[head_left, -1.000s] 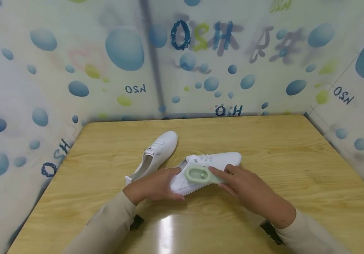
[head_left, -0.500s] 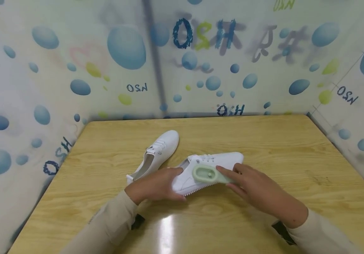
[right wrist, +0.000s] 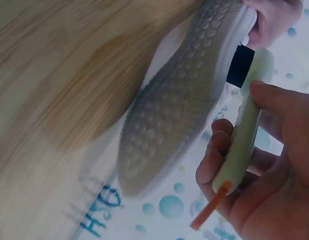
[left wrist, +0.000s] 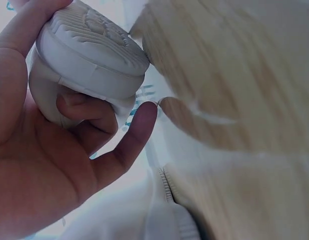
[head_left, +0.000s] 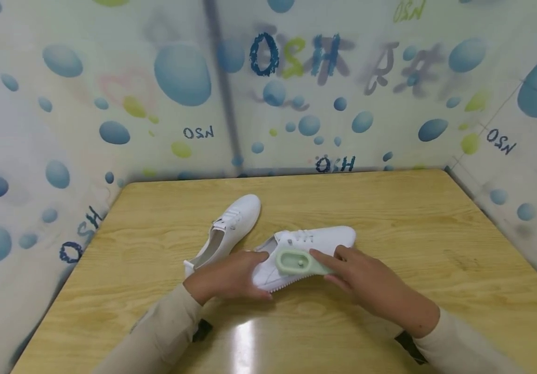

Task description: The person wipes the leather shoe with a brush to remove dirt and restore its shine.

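In the head view my left hand (head_left: 235, 275) grips the heel of a white lace-up shoe (head_left: 329, 240), tilted on its side with the toe to the right. The left wrist view shows fingers curled inside the shoe's heel (left wrist: 94, 70). My right hand (head_left: 366, 280) holds a pale green brush (head_left: 293, 261) by its handle against the shoe's side. In the right wrist view, dark bristles (right wrist: 240, 66) meet the upper near the heel, and an orange strap (right wrist: 212, 205) hangs from the handle end. The bumpy sole (right wrist: 169, 110) faces that camera.
The second white shoe (head_left: 242, 212) stands upright to the left behind my left hand, toe pointing away. Both lie over a wooden table (head_left: 413, 202). A patterned wall (head_left: 268, 119) closes off the back and sides.
The brush first slid right along the shoe's side toward the toe, then came back left toward the heel. My left hand keeps its grip; the other shoe has stayed put.
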Demonstrator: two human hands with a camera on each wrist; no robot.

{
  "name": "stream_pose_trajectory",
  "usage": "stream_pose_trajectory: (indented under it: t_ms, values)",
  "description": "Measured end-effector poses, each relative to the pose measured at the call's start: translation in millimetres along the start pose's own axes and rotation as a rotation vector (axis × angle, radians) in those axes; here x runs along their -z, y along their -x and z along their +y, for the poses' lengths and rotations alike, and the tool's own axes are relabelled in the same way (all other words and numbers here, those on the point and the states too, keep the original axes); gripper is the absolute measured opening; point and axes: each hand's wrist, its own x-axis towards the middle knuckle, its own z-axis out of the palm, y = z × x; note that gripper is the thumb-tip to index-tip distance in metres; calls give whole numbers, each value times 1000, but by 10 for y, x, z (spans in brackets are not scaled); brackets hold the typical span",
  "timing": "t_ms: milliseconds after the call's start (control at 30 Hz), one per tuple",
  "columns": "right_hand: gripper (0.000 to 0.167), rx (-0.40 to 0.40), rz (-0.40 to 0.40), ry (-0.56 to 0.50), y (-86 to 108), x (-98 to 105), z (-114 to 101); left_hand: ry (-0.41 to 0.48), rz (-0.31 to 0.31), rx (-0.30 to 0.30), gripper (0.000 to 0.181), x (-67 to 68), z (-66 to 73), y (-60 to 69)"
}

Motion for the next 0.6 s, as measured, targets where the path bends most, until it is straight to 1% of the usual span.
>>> stream_pose_trajectory:
  t_ms: [200, 367, 467, 600]
  values:
    - [53, -40, -5, 47, 95, 71, 50, -10, 7, -4, 49, -1, 20, 24]
    - [53, -64, -38, 23, 110, 43, 16, -23, 22, -22, 46, -3, 33, 48]
    - [54, -20, -22, 12, 86, -12, -34, -51, 37, -33, 45, -12, 12, 77]
    - [54, 61, 38, 31, 68, -69, -82, -103, 70, -55, 45, -22, -31, 119]
